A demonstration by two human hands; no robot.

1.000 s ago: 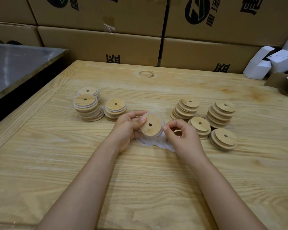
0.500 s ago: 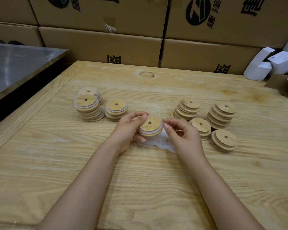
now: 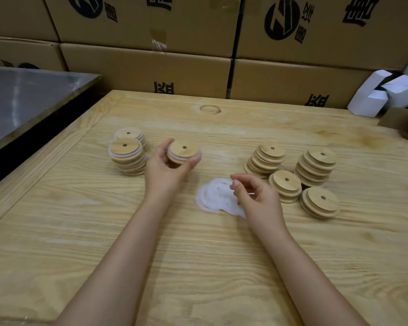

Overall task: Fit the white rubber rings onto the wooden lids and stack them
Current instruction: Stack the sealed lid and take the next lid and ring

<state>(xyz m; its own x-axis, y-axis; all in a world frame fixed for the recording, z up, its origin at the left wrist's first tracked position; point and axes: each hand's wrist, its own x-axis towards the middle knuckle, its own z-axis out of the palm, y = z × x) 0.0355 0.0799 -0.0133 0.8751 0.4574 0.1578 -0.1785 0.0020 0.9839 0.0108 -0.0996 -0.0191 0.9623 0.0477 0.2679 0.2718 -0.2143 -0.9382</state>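
Observation:
My left hand (image 3: pixel 166 171) grips a wooden lid (image 3: pixel 183 152) that has a white rubber ring around it, and holds it just right of two stacks of ringed lids (image 3: pixel 127 157). A loose pile of white rubber rings (image 3: pixel 215 196) lies at the table's middle. My right hand (image 3: pixel 257 198) hovers at the pile's right edge with its fingers loosely curled and its fingertips at the rings; it holds nothing. To the right stand several stacks of bare wooden lids (image 3: pixel 315 165). My left hand hides whatever lies under the held lid.
The work surface is a pale wooden table (image 3: pixel 198 267). Brown cardboard boxes (image 3: pixel 151 67) form a wall behind it. Small white boxes (image 3: pixel 386 92) sit at the far right. A metal surface (image 3: pixel 22 97) lies beyond the table's left edge.
My left hand has carried the ringed lid away from the middle, leftward toward the ringed stacks. My right hand has let go of that lid and dropped to the ring pile.

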